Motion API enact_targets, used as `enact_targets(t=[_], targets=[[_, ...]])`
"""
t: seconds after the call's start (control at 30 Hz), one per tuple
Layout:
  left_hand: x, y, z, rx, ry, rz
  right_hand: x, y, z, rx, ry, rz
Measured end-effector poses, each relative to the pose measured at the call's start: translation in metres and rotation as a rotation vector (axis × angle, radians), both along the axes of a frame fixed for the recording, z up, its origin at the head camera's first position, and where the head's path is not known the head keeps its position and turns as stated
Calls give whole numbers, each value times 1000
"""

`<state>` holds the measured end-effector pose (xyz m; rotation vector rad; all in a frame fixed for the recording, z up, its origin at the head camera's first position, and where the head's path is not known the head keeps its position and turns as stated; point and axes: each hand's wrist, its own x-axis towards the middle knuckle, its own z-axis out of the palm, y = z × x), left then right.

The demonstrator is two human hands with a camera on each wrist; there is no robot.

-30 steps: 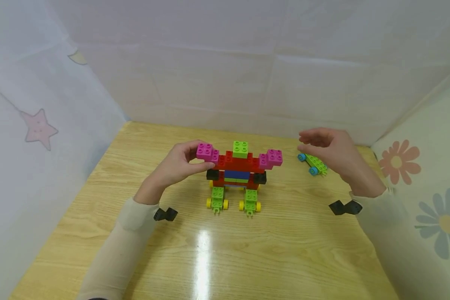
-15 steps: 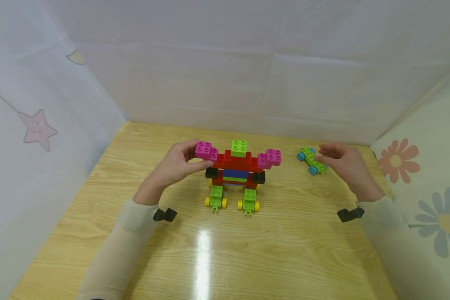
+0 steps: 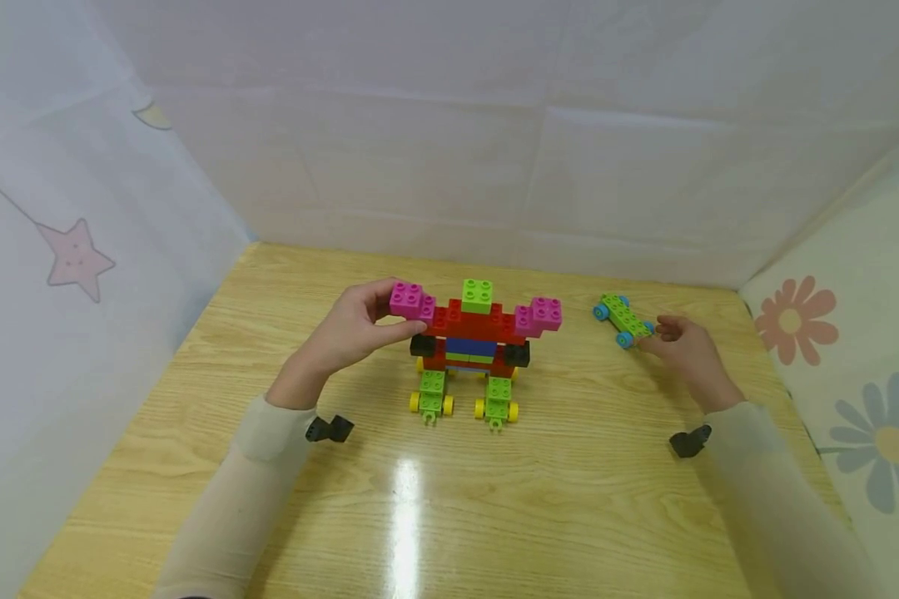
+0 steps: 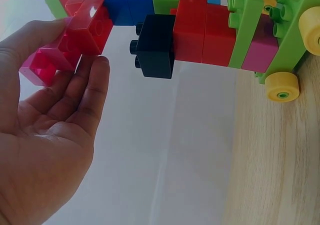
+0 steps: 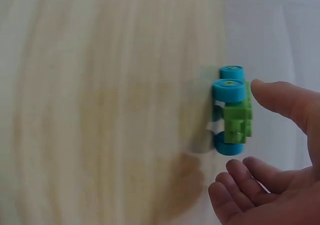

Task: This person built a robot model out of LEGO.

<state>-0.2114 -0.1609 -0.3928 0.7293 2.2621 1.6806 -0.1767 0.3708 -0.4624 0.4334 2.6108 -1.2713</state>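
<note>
A toy-brick figure (image 3: 475,326) stands on the table on green wheeled bases with yellow wheels. It has red, blue and black bricks, a lime brick on top and a pink brick arm on each side. My left hand (image 3: 348,333) pinches the left pink arm (image 3: 408,298) between thumb and fingers; the left wrist view shows the fingers (image 4: 92,92) under it. At the right, a green wheeled base with blue wheels (image 3: 618,314) sits on the table. My right hand (image 3: 687,353) is beside its near end, thumb and fingers apart, as the right wrist view (image 5: 239,116) also shows.
The wooden table (image 3: 554,499) meets a white cloth backdrop (image 3: 419,166) just behind the figure. Cloth printed with a star (image 3: 79,263) hangs on the left, and cloth with flowers (image 3: 896,445) on the right.
My right hand has moved down and to the side, from above the blue-wheeled base to its near right end, uncovering it. The left hand and the figure stay almost still.
</note>
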Motion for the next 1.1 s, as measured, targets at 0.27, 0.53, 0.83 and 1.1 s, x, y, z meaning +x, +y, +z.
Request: enact_targets(t=[0.27,0.53,0.83,1.1], targets=[[0,0,0,2,-13,8,-7,-6,-9,104,-3,26],[-2,0,0,-4,-6,6,-9,-13,-8,160,8,27],[-1,1,-1,-5,-7,0,-6,-15,-6,182,14,12],[-1,0,-1,-2,-6,-1,-1,-12,-2,185,19,-11]])
